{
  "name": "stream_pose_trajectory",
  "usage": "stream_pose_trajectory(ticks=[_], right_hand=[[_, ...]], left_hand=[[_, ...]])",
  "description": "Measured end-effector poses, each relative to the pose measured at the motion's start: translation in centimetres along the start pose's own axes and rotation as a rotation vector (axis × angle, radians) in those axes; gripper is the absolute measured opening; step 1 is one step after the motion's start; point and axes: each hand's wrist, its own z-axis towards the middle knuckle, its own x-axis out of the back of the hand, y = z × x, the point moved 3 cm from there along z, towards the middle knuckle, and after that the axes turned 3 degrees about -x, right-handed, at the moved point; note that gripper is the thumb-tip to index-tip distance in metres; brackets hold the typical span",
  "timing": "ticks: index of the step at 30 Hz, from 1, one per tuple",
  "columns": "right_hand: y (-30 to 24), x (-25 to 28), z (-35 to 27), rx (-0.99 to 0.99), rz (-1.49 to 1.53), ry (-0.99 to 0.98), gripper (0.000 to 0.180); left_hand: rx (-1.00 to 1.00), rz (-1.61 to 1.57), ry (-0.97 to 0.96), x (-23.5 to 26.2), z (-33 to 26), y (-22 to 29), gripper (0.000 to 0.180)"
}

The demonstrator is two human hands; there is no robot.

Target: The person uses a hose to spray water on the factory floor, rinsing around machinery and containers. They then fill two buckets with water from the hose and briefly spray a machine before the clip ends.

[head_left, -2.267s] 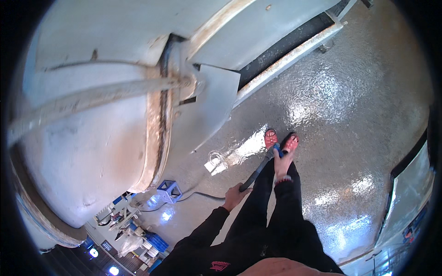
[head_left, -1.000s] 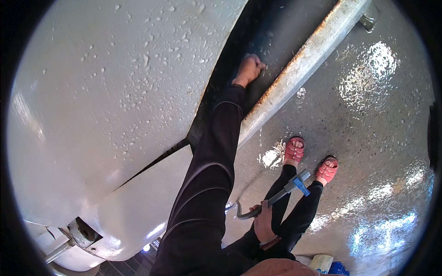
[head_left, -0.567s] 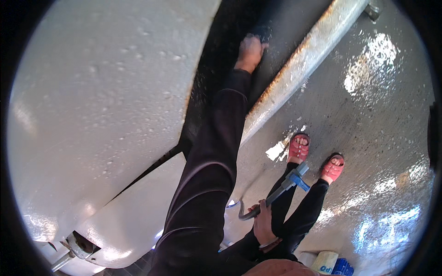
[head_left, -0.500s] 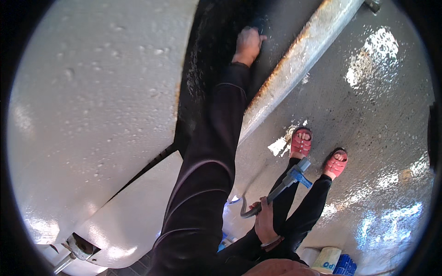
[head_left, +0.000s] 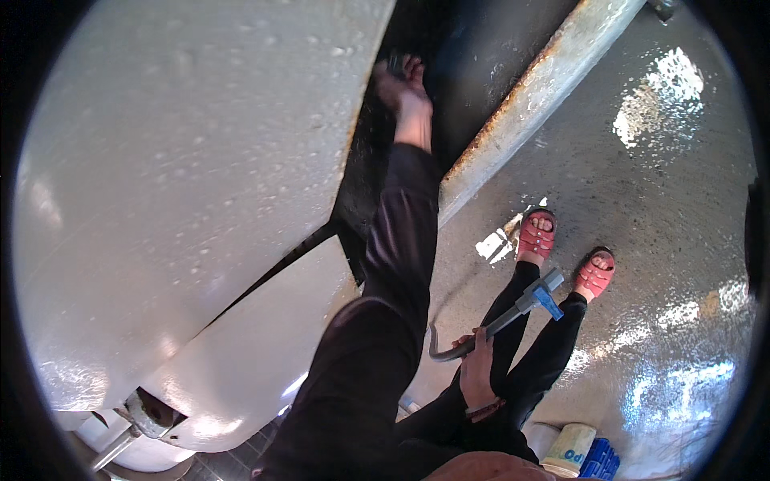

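Note:
My left hand (head_left: 405, 92), smeared by motion, reaches into the dark gap beside a large wet whitish panel (head_left: 192, 160). Its fingers are curled, and a small dark thing shows at them, too blurred to name. Close to my legs, my right hand (head_left: 479, 369) is wrapped around a grey hose (head_left: 449, 350). A grey valve (head_left: 525, 303) with a blue lever sits on the hose's end, pointing up and to the right over my shins.
A pale bar (head_left: 521, 108) with a rusty edge slants along the gap's right side. Wet grey floor (head_left: 642, 208) lies beyond it, under my red sandals. Near the lower edge stand a cream-coloured container (head_left: 571, 449) and a blue one (head_left: 600, 458). A metal rod (head_left: 116, 449) shows at lower left.
My left hand has moved left across the dark surface, toward the white panel's edge. The hose and valve stay in my right hand, a little shifted in the picture.

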Motion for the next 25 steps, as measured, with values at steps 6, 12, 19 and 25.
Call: stream_pose_trajectory(ticks=[6, 12, 19, 25], right_hand=[[1.4, 3.7, -0.3, 0.040, 0.155, -0.080, 0.020], [1.3, 7.6, -2.3, -0.007, 0.021, -0.220, 0.023], [3.3, 10.9, -7.9, 0.000, -0.269, -0.213, 0.021], [5.1, 13.2, -9.3, -0.019, -0.708, -0.078, 0.033]], left_hand=[[0.293, -0.336, -0.262, 1.0, -13.7, 5.8, 0.013], [0.526, -0.369, -0.252, 5.9, -30.0, 11.0, 0.011], [0.708, -0.515, 0.031, 12.7, -40.5, 16.5, 0.033], [0.783, -0.567, -0.182, 19.7, -41.4, 17.9, 0.040]])
